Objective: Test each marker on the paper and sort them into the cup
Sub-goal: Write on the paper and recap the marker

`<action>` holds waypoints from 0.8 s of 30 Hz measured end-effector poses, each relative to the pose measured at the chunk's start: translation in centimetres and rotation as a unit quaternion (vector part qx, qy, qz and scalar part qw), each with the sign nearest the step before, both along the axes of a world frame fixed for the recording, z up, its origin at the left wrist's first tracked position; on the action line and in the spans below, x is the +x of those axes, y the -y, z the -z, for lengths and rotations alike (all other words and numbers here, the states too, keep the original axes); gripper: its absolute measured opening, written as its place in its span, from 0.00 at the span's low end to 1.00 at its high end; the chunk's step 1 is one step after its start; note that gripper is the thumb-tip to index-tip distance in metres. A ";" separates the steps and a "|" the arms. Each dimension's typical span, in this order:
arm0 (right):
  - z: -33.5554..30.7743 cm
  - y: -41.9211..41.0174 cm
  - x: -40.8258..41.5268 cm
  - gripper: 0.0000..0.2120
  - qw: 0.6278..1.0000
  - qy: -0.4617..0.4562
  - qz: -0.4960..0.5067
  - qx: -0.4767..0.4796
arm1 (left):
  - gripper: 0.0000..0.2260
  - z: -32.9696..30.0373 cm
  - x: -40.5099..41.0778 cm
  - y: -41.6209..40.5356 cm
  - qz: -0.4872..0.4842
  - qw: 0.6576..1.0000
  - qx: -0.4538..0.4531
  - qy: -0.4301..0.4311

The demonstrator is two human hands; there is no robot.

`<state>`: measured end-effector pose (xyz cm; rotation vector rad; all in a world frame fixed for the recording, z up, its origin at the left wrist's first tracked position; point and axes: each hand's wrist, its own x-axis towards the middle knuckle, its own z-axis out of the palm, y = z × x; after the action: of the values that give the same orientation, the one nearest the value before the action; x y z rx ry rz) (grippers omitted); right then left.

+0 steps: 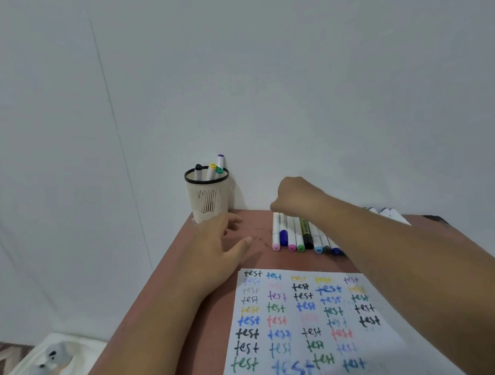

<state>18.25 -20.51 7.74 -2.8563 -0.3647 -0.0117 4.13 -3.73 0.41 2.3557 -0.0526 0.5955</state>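
A row of several markers (pixel 299 236) with coloured caps lies on the brown table (pixel 259 223) near the wall. My right hand (pixel 295 196) hovers over the far ends of that row, fingers curled down and hidden behind the knuckles. My left hand (pixel 217 245) rests on the table with relaxed fingers, between the paper and the cup. The cream mesh cup (pixel 207 197) with a black rim stands at the table's far left corner and holds several markers (pixel 211 169). A white paper (pixel 303 323) covered with the word "test" in many colours lies in front of me.
More white markers (pixel 389 213) lie behind my right forearm near the wall. The white wall runs right behind the table. Left of the table, lower down, sits a white bedding item with a small grey toy (pixel 52 360).
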 end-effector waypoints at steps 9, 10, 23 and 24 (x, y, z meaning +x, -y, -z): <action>2.7 -2.7 0.0 0.06 0.999 0.007 0.021 -0.047 | 0.16 0.6 0.7 -0.3 0.006 1.000 -0.019 -0.003; 2.7 -3.0 0.1 0.06 0.999 0.010 0.021 -0.043 | 0.16 0.7 0.8 -0.4 0.006 1.000 -0.018 -0.002; -0.1 3.4 -8.0 0.08 0.767 -0.189 0.025 0.613 | 0.18 -0.7 -0.8 1.8 0.042 0.998 -0.033 0.041; -0.1 4.4 -9.2 0.07 0.746 -0.192 0.013 0.638 | 0.19 -1.2 -1.2 2.9 0.061 0.996 -0.042 0.051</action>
<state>9.05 -24.91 7.88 -1.4257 -0.1169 0.2268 2.96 -6.58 1.60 2.2211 -0.2128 0.6446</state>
